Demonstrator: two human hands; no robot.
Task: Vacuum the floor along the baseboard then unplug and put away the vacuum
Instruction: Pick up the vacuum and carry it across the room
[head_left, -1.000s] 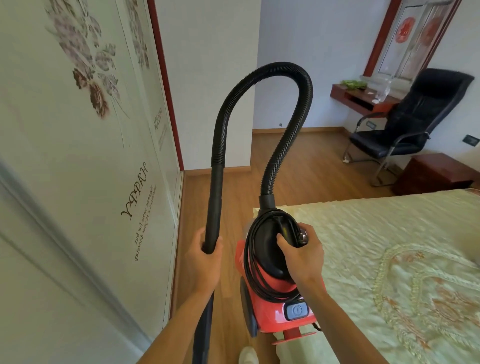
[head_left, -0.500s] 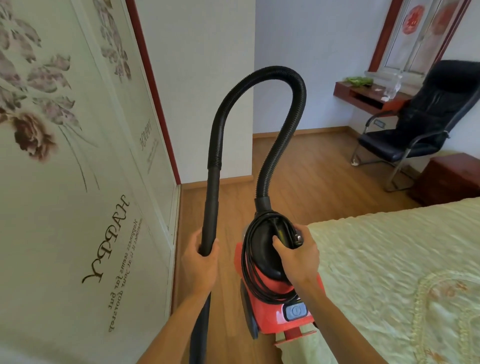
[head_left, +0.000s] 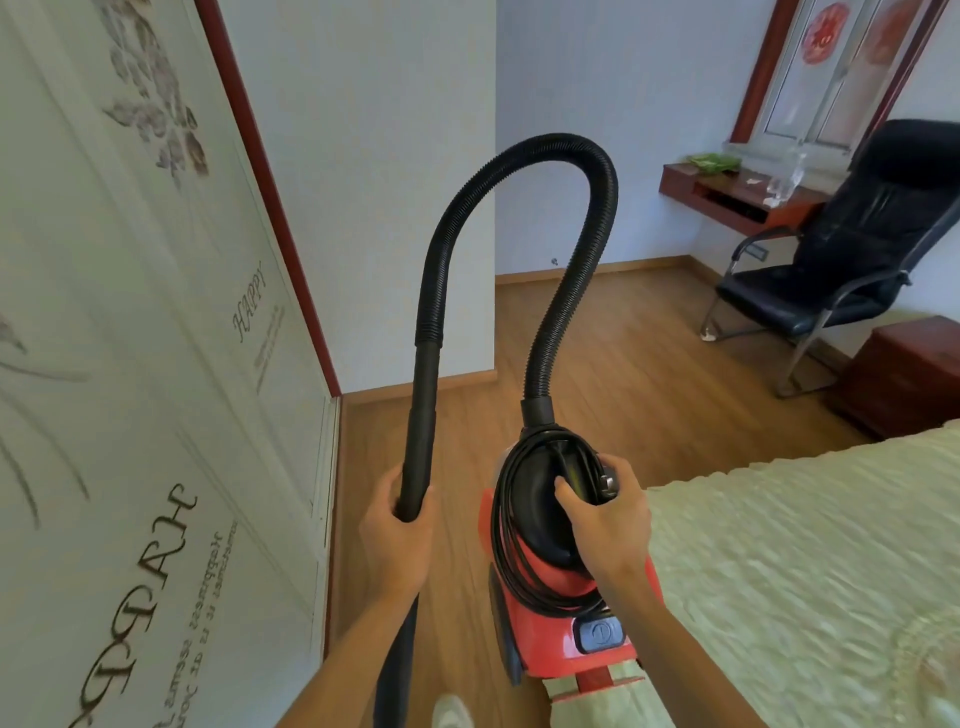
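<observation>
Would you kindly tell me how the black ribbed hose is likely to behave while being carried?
The hose probably flexes and sways: it is ribbed and arches freely between the wand in the left hand and the red vacuum. It likely springs back rather than kinks, since the arch looks smooth.

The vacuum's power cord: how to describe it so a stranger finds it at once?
Beside the bed is a red vacuum gripped by the right hand. The power cord is the thin black cable looped around its top, unlike the thick ribbed hose arching above.
</observation>
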